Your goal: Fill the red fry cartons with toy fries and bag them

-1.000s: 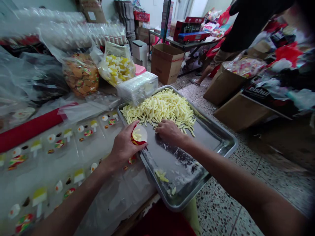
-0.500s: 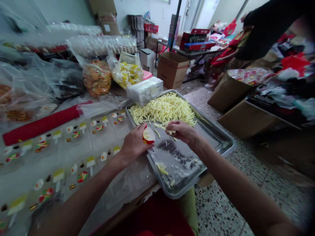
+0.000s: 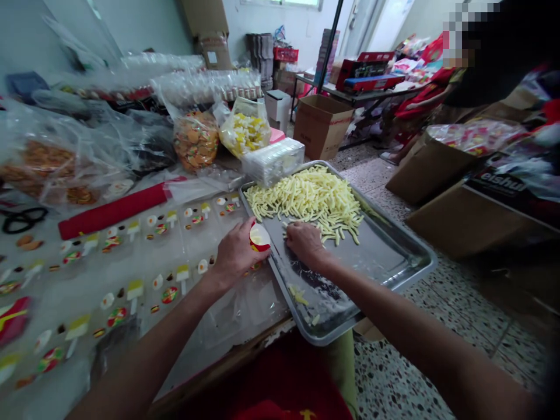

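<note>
My left hand [image 3: 236, 256] is closed around a small red carton [image 3: 259, 236] with a pale inside, held beside the left rim of the metal tray [image 3: 376, 256]. My right hand [image 3: 304, 242] is down in the tray at the near edge of a heap of pale yellow toy French fries [image 3: 315, 195]. Its fingers are curled, and pale fry ends show by the fingertips; how many it grips is hidden. White powder and a few scraps [image 3: 298, 293] lie on the tray's near part.
Clear packs with small toy food pieces [image 3: 170, 294] lie in rows on the left, by a red roll [image 3: 114, 210] and black scissors [image 3: 23, 220]. Bags of brown [image 3: 195, 140] and yellow-white pieces [image 3: 245, 133] stand behind. Cartons [image 3: 321, 125] and a person [image 3: 494, 64] are to the right.
My right hand has gone from above the tray, fries in its fingertips, down to the heap's near edge. My left hand keeps the carton. The view has shifted, showing more on the left.
</note>
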### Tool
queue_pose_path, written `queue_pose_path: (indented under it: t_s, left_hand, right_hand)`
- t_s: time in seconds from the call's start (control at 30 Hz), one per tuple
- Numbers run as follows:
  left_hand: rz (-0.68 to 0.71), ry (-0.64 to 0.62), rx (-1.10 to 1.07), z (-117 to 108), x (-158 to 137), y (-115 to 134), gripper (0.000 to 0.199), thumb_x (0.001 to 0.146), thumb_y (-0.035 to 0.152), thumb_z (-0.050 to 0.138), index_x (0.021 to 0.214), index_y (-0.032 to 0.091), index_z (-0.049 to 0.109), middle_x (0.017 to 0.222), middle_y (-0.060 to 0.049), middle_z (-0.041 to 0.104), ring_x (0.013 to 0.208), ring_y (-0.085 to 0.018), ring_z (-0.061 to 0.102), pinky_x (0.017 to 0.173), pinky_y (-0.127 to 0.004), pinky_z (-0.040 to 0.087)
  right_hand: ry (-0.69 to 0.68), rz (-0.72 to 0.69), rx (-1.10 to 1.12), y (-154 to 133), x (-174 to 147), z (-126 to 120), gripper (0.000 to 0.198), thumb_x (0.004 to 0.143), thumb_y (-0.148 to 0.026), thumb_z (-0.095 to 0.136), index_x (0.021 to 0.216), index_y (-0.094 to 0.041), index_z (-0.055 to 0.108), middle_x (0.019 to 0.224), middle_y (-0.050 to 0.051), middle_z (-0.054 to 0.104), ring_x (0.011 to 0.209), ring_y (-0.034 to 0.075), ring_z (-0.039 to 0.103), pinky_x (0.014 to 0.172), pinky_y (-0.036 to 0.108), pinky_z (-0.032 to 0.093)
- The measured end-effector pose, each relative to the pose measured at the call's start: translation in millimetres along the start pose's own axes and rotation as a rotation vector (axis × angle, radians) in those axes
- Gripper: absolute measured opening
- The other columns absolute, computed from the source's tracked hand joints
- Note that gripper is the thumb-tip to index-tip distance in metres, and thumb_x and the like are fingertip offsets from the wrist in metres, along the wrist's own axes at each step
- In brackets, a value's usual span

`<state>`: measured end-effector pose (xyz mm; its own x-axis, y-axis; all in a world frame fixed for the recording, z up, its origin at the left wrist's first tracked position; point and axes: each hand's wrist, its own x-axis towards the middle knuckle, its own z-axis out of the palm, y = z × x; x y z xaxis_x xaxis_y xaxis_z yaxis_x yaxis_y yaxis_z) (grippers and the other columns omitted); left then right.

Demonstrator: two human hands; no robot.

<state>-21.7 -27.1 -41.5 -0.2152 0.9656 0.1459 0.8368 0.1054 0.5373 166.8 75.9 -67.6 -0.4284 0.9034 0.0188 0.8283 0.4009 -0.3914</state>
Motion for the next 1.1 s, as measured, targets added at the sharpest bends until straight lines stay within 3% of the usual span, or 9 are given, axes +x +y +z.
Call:
queue_pose_path:
  t_s: [0.13, 0.27, 0.4, 0.57, 0.73, 0.8, 0.87, 0.97, 1.1]
  left_hand:
    - [0.008, 0.006, -0.011, -2.3, -5.2, -7.8, 0.088, 0.062, 0.039, 0.090, 0.139, 0.021, 0.052, 0.129, -0.011, 0.067, 0.114, -0.031, 0.066, 0.097, -0.041, 0.054]
    - [0.036, 0.042, -0.056, -0.4, -9.4, -12.8, 0.089, 0.058, 0.035, 0.091, 0.137, 0.019, 0.053, 0.129, -0.012, 0.067, 0.114, -0.031, 0.066, 0.098, -0.042, 0.054]
    - [0.008, 0.193, -0.108, 0.3, -19.0, -20.1, 0.080, 0.058, 0.027, 0.087, 0.131, 0.017, 0.056, 0.125, -0.013, 0.068, 0.113, -0.030, 0.066, 0.099, -0.041, 0.053]
    - [0.019, 0.367, -0.151, -15.7, -34.3, -42.8, 0.078, 0.062, 0.022, 0.081, 0.135, 0.018, 0.054, 0.125, -0.012, 0.067, 0.113, -0.029, 0.065, 0.101, -0.041, 0.052]
    - [-0.064, 0.445, -0.122, -46.2, -60.3, -94.6, 0.077, 0.062, 0.018, 0.079, 0.134, 0.020, 0.054, 0.118, -0.010, 0.068, 0.108, -0.028, 0.064, 0.099, -0.042, 0.052]
    - [-0.126, 0.421, -0.153, -58.4, -76.2, -119.8, 0.079, 0.061, 0.020, 0.081, 0.135, 0.021, 0.054, 0.116, -0.010, 0.068, 0.107, -0.027, 0.064, 0.098, -0.041, 0.052]
    - [-0.181, 0.443, -0.211, -68.1, -91.0, -142.1, 0.081, 0.063, 0.023, 0.083, 0.137, 0.021, 0.052, 0.120, -0.010, 0.067, 0.109, -0.027, 0.064, 0.100, -0.041, 0.051]
    - [-0.277, 0.539, -0.320, -80.5, -103.6, -167.7, 0.085, 0.064, 0.028, 0.086, 0.141, 0.024, 0.049, 0.128, -0.011, 0.064, 0.115, -0.027, 0.062, 0.104, -0.041, 0.049]
    - [-0.381, 0.486, -0.383, -114.2, -113.7, -202.4, 0.102, 0.057, 0.024, 0.090, 0.147, 0.019, 0.043, 0.142, -0.015, 0.057, 0.129, -0.030, 0.057, 0.111, -0.043, 0.045]
  right_hand:
    - [-0.006, 0.008, 0.146, -12.8, 0.7, -12.2, 0.018, 0.077, -0.021, 0.066, 0.090, -0.015, 0.077, 0.083, 0.006, 0.077, 0.075, 0.018, 0.069, 0.065, 0.024, 0.046]
    - [0.011, -0.139, 0.485, -57.0, -8.4, -17.9, 0.018, 0.078, -0.021, 0.070, 0.093, -0.015, 0.078, 0.083, 0.003, 0.077, 0.072, 0.015, 0.068, 0.066, 0.023, 0.048]
    - [0.013, -0.282, 0.410, -96.7, -18.8, -12.9, 0.015, 0.083, -0.018, 0.067, 0.087, -0.019, 0.081, 0.086, 0.005, 0.077, 0.084, 0.017, 0.068, 0.079, 0.027, 0.048]
    - [-0.157, -0.199, 0.571, -131.5, -12.0, 0.2, 0.019, 0.079, -0.014, 0.067, 0.091, -0.019, 0.082, 0.083, 0.002, 0.078, 0.073, 0.016, 0.068, 0.070, 0.024, 0.048]
    - [-0.415, -0.501, 0.440, -194.8, 1.2, 15.7, 0.023, 0.079, -0.012, 0.065, 0.090, -0.021, 0.082, 0.075, 0.000, 0.072, 0.071, 0.014, 0.064, 0.068, 0.023, 0.044]
    - [-0.459, -0.674, 0.343, -218.4, 0.1, 25.6, 0.022, 0.084, -0.016, 0.065, 0.094, -0.022, 0.083, 0.080, 0.003, 0.069, 0.077, 0.015, 0.062, 0.074, 0.026, 0.045]
    - [-0.390, -0.763, 0.305, -236.2, -4.5, 41.8, 0.022, 0.086, -0.025, 0.068, 0.103, -0.026, 0.082, 0.091, 0.007, 0.065, 0.088, 0.019, 0.060, 0.083, 0.031, 0.046]
    - [-0.296, -0.675, 0.441, -255.9, -12.2, 76.4, 0.027, 0.087, -0.028, 0.067, 0.111, -0.028, 0.079, 0.103, 0.010, 0.063, 0.096, 0.022, 0.060, 0.089, 0.036, 0.048]
    - [-0.515, -0.503, 0.800, -291.5, -4.8, 120.5, 0.029, 0.088, -0.027, 0.060, 0.112, -0.022, 0.075, 0.103, 0.008, 0.073, 0.091, 0.020, 0.068, 0.083, 0.033, 0.053]
